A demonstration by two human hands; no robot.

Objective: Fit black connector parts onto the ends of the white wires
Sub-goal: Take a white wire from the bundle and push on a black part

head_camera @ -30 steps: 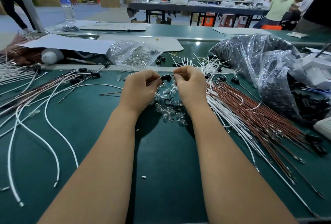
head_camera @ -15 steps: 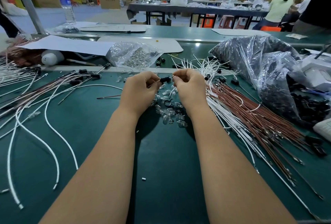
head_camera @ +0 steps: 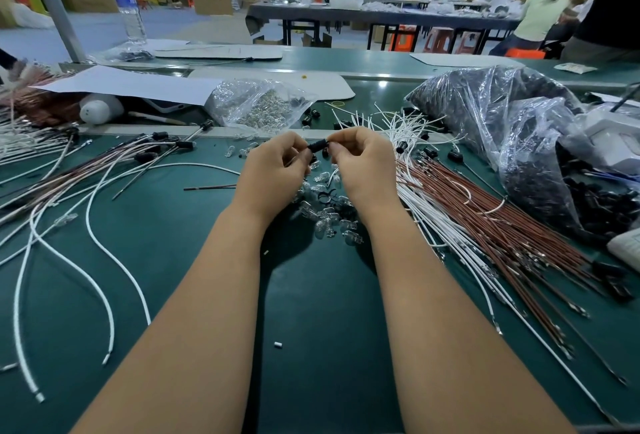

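A small black connector (head_camera: 318,146) is held between both hands above the green table (head_camera: 311,312). My left hand (head_camera: 273,173) pinches its left end with curled fingers. My right hand (head_camera: 363,166) pinches its right end. Whether a wire enters the connector is hidden by the fingers. A fan of white wires (head_camera: 412,191) lies just right of my right hand, beside brown wires (head_camera: 502,225). Loose white wires (head_camera: 93,225) curve over the table at the left. Several black connectors (head_camera: 426,151) lie among the wire ends.
Small clear glass bulbs (head_camera: 329,218) lie in a heap under my hands. A clear bag of bulbs (head_camera: 256,104) sits behind them. A large plastic bag of black parts (head_camera: 519,142) fills the right. Brown wires with black ends (head_camera: 104,163) lie at the left. People sit at the far right.
Both hands have lifted slightly and drawn closer together around the black connector; the thin wire end seen at the left fingers before is now hidden.
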